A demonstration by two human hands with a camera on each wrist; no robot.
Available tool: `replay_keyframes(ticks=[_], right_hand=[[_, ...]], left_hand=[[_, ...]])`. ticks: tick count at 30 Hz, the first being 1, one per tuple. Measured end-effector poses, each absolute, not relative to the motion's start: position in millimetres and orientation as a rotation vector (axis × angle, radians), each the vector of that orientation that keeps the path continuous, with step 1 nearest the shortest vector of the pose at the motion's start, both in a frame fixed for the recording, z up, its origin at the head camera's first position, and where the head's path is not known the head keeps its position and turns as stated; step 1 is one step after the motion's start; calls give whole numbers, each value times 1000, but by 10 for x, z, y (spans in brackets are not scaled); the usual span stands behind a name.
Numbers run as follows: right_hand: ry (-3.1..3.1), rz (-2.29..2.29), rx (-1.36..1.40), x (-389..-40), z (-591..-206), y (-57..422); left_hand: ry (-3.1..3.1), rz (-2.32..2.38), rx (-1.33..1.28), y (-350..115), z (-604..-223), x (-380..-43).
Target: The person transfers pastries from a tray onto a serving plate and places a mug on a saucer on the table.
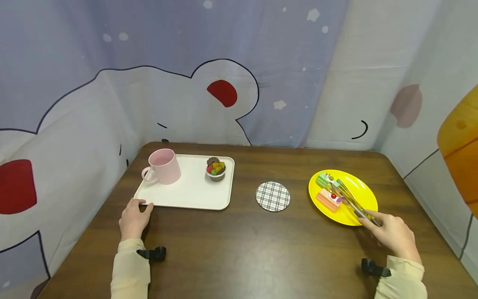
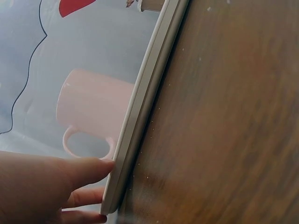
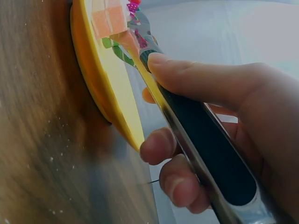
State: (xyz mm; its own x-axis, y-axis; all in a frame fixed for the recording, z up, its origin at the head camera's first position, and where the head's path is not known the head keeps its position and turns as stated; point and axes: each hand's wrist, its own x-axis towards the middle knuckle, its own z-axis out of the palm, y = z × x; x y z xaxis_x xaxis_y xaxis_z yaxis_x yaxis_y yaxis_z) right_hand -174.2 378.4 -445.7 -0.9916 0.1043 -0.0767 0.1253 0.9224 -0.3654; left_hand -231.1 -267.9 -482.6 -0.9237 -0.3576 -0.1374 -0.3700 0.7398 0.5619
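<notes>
Pinched in my right hand is a pair of metal tongs with dark grip panels. Their far ends lie over a yellow plate, at a green cake piece and a pink cake slice with a red berry; whether they grip either is unclear. My left hand holds the near left corner of a white tray, thumb on the front edge and fingers round the side. On the tray stand a pink mug, handle leftward, and a fruit-topped chocolate cupcake.
A round checked coaster lies on the brown wooden table, between tray and plate. Behind the table and at both sides hangs a printed curtain. Each wrist wears a black camera strap.
</notes>
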Motion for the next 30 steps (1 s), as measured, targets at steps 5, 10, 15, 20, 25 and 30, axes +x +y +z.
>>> replay_keyframes(ticks=[5, 10, 15, 20, 25, 30], right_hand=[[2986, -578, 193, -1736, -4469, 3782], [2977, -569, 205, -1732, -4478, 3797], [2992, -553, 207, -1729, -4478, 3815], [3000, -540, 206, -1722, -4479, 3834], [3033, -511, 204, -1729, -4484, 3854], [3122, -476, 206, -1739, -4482, 3877]], left_hand=[[2910, 941, -617, -2670, -4823, -2284], [2911, 926, -622, -2669, -4828, -2292], [2915, 920, -624, -2667, -4831, -2306], [2916, 916, -629, -2659, -4829, -2309], [2918, 906, -637, -2645, -4820, -2309], [2917, 898, -642, -2630, -4812, -2311]])
